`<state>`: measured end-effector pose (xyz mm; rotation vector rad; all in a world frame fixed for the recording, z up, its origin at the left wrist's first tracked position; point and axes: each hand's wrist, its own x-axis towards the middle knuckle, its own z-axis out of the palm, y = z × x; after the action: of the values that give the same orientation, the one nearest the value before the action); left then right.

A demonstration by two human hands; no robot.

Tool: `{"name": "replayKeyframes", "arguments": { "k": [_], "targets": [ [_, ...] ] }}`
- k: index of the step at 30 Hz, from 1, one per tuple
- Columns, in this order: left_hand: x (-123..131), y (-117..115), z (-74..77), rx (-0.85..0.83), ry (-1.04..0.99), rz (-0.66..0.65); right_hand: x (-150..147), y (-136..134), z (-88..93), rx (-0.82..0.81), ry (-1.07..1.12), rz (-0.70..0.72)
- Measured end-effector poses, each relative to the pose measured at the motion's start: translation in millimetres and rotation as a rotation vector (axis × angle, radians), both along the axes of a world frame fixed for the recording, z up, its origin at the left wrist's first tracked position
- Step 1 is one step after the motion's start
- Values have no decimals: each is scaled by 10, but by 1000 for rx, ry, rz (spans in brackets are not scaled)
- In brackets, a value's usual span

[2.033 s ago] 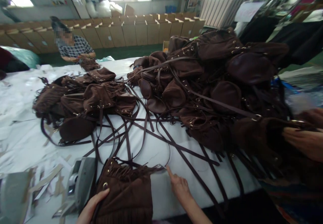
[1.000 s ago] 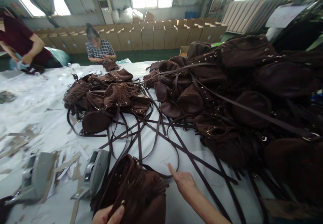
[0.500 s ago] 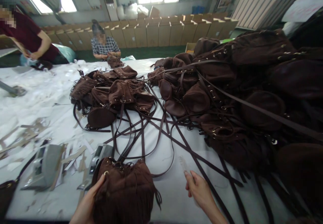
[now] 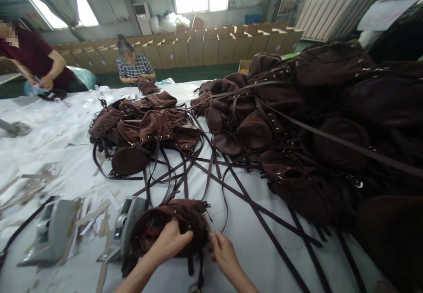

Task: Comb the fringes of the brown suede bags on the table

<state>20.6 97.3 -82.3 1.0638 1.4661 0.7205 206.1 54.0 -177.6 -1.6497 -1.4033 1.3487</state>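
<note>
A long white desk [image 4: 261,253] fills the lower half of the view, and beyond it a row of open cardboard boxes [image 4: 194,53] lines the far side of the room. On the right of the desk rises a large pile of dark brown bags [image 4: 317,152]; a smaller heap of brown bags [image 4: 155,125] lies left of centre, with dark straps [image 4: 246,191] crisscrossing between the two. Across the desk are a person in a maroon top [image 4: 36,59] and a person in a checked shirt [image 4: 135,66]. One brown fringed bag [image 4: 194,218] sits at the near edge, tipped so that its open mouth faces left. Just beside it on the left is a grey dispenser [image 4: 128,222], with a second grey dispenser [image 4: 54,231] farther left. The left hand [image 4: 172,235] has its fingers closed at the bag's mouth, gripping the rim. The right hand [image 4: 224,251], at the bag's right side, pinches a thin pale object [image 4: 208,222], too blurred to identify, between nearly closed fingers.
</note>
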Motion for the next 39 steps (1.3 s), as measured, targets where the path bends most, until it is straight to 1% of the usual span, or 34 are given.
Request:
{"name": "replayKeyframes", "arguments": {
  "k": [2, 4, 5, 6, 7, 9, 12, 14, 16, 18, 21, 23, 26, 28, 30, 32, 34, 35, 37, 39],
  "targets": [
    [115, 176, 224, 51, -6, -80, 18, 122, 241, 26, 71, -6],
    [127, 322, 446, 96, -26, -91, 73, 226, 442, 40, 137, -96],
    [98, 363, 527, 92, -34, -65, 115, 252, 497, 21, 167, -165],
    [55, 374, 577, 69, -38, -33, 162, 254, 512, -18, 193, -225],
    [5, 352, 591, 42, -32, -7, 209, 230, 486, -72, 215, -264],
    [-85, 213, 526, -70, -59, 25, 280, 115, 332, -182, 239, -289],
    [-168, -142, 329, -324, -226, 98, 302, -136, 27, -283, 258, -303],
    [-185, -366, 240, -447, -310, 155, 279, -283, -99, -292, 232, -297],
    [-171, -496, 207, -468, -317, 177, 254, -377, -133, -248, 138, -245],
    [-126, -501, 190, -467, -287, 228, 241, -412, -100, -120, -12, -165],
    [-34, -353, 107, -408, -215, 332, 240, -372, 36, 61, -206, -67],
    [19, -254, 19, -365, -191, 360, 229, -283, 195, 86, -266, -44],
    [78, -218, -62, -365, -203, 345, 115, -61, 532, 104, -331, -39],
    [104, -250, -42, -355, -193, 308, -47, 95, 747, 145, -409, -8],
    [115, -290, 24, -310, -145, 281, -245, 185, 866, 175, -524, 78],
    [98, -333, 100, -250, -72, 286, -412, 169, 849, 173, -657, 251],
    [53, -402, 152, -198, -11, 315, -487, 70, 719, 172, -790, 455],
    [24, -454, 163, -178, 13, 327, -484, 10, 633, 181, -852, 527],
    [-26, -589, 157, -147, 45, 337, -420, -87, 471, 211, -946, 586],
    [-41, -743, 127, -150, 47, 348, -335, -123, 364, 240, -984, 593]
  ]
}}
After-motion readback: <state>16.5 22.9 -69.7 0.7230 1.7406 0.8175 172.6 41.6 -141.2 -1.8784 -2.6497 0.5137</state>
